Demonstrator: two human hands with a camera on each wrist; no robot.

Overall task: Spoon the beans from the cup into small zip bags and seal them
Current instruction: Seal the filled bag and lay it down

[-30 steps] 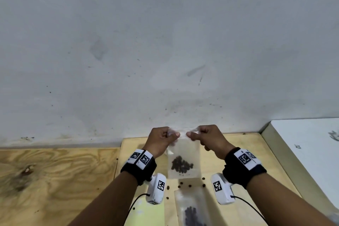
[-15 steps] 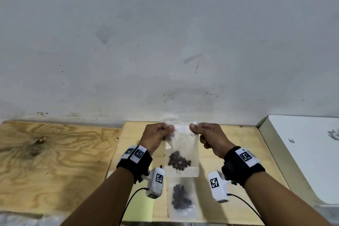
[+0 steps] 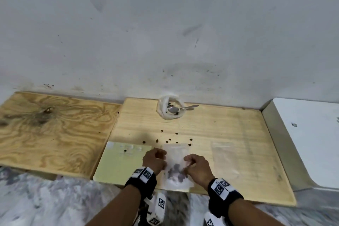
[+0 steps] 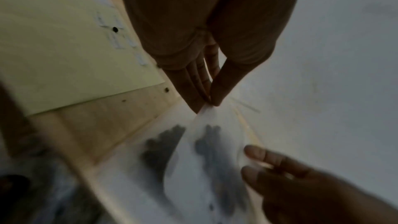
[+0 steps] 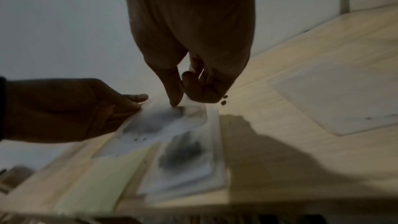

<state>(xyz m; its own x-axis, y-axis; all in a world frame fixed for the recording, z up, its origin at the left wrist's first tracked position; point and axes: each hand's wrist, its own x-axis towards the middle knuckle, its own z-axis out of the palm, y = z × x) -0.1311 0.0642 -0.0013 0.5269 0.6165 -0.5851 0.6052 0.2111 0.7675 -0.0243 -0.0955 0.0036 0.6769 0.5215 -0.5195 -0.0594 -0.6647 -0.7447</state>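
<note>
Bag [image 3: 176,169] lowered, labels seemingly unreadable.

Both forearms reach forward side by side, each wrist wrapped in a dark band with a white marker tag. The left hand [image 3: 155,158] sits at the left edge of the zip bag [image 3: 177,169], knuckles up, thumb and fingers [image 4: 199,81] brought together on the bag's corner. The right hand [image 3: 198,166] sits at the bag's right edge, knuckles up, its thumb pointing down onto the bag and its fingers [image 5: 200,89] curled beside it.
</note>
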